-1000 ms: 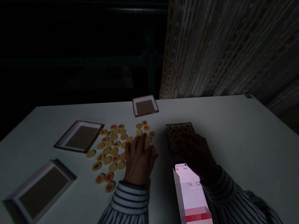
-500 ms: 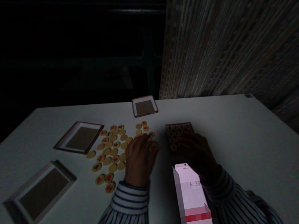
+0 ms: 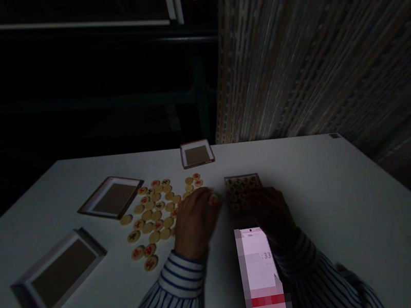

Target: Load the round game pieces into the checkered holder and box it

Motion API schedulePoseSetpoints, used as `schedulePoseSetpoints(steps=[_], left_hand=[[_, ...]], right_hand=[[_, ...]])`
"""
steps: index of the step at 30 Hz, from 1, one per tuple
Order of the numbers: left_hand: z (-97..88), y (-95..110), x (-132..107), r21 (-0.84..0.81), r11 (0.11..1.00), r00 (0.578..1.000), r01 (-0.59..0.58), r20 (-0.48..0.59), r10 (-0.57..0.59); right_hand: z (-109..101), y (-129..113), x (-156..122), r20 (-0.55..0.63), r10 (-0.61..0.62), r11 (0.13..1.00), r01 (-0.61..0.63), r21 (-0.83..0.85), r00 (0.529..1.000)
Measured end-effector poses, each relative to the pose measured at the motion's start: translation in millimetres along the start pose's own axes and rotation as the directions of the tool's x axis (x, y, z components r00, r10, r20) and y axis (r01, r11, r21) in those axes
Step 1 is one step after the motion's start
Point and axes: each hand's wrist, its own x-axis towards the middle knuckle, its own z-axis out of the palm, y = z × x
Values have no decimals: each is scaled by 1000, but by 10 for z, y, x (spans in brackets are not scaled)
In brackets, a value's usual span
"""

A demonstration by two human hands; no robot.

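Observation:
Between the thumb and fingers of my left hand is a round Chinese chess piece with a red character, lifted beside the scattered pieces. My right hand reaches over the right side of a small box holding rows of chess pieces with dark characters. Its fingers are bent together in shadow, and what they hold, if anything, is hidden. Loose pale wooden pieces lie left of my left hand, some showing red or black characters, others blank side up.
A lit phone lies in front of the box, between my forearms. Two open trays or lids, one at the left and one at the back, and a larger open box stand on the white table. A strand curtain hangs behind.
My left hand has moved slightly toward the box with the red-marked piece. My right fingers have drawn back a little to the right, uncovering more of the box. The camera view has tilted up slightly.

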Motion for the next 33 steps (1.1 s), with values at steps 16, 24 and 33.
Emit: schedulePoseSetpoints(steps=[16,24,33], left_hand=[[237,345,142,-516,738,890,435,122,-439],[275,323,125,-743,354,755,568,301,-582],[292,309,76,-753,181,697,633,453,-556]], right_hand=[[10,61,-21,-74,102,995,-102,1,992],[17,43,-25,-59,69,997,-67,28,996],[10,-3,-5,-60,53,998,-51,40,997]])
